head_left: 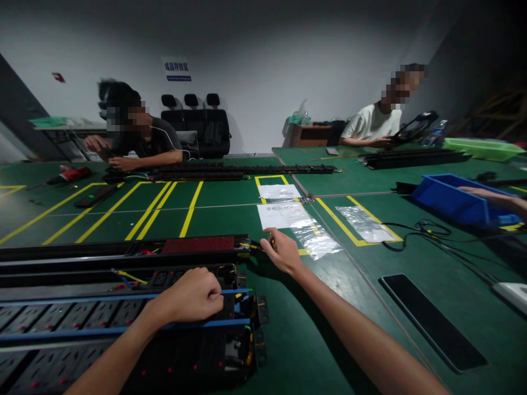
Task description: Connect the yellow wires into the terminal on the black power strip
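Observation:
Black power strips (37,318) lie side by side at the lower left, two with blue edges. My left hand (191,296) is closed in a fist over one of them; whatever its curled fingers hold is hidden. Farther back is a strip with a dark red socket panel (197,244). Yellow and dark wires (254,246) come out of its right end. My right hand (282,251) is at those wires, its thumb and fingers bent around their tip. More loose wires, one yellow-green (132,276), stick up beside my left hand.
White paper sheets (274,216) and clear plastic bags (315,238) lie beyond my right hand. A dark phone-like slab (432,321) and black cables (444,249) are at right. Another person's hand (481,193) reaches over a blue bin (444,200). Two people sit opposite; a red drill (72,174) lies far left.

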`<act>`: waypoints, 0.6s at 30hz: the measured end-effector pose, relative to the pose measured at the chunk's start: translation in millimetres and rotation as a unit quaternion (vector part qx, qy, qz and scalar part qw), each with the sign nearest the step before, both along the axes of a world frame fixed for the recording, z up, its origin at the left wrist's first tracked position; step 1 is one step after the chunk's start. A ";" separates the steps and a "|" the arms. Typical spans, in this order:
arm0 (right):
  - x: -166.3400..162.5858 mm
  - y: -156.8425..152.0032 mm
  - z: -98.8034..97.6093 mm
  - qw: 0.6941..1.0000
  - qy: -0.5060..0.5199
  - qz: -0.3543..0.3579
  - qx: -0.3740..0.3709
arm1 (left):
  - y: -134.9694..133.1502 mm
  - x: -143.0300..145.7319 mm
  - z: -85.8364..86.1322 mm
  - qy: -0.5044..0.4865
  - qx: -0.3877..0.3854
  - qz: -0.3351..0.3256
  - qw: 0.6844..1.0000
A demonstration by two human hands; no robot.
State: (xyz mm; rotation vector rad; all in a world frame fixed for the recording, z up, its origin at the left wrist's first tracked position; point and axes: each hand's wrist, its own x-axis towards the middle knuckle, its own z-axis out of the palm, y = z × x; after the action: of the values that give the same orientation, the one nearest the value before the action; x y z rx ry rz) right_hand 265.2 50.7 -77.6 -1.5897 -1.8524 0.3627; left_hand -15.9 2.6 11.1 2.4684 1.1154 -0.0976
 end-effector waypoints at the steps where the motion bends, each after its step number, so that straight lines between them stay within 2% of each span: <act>1: 1.2 1.4 0.7 0.999 0.023 -0.023 -0.011 | 0.1 0.0 0.2 0.003 -0.002 0.001 1.000; 3: 3.4 4.3 1.0 0.996 0.062 -0.056 -0.027 | 0.3 -0.1 0.4 0.010 -0.009 0.007 1.000; 6: 5.3 7.2 0.3 0.993 0.087 -0.068 -0.036 | 0.8 -0.2 -0.2 0.011 -0.013 0.012 1.000; 12: 3.9 7.8 0.1 0.996 0.051 -0.065 -0.029 | 1.7 0.5 0.0 0.020 -0.011 0.014 1.000; 18: 4.5 8.1 3.0 0.992 0.066 -0.082 -0.065 | 0.3 2.9 6.4 0.059 -0.026 0.017 0.998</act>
State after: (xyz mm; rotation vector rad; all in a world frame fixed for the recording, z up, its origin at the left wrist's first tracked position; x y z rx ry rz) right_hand 269.8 58.8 -74.6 -1.7494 -1.6145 0.5106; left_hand -13.1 2.9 17.5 2.4236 1.1869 -0.2614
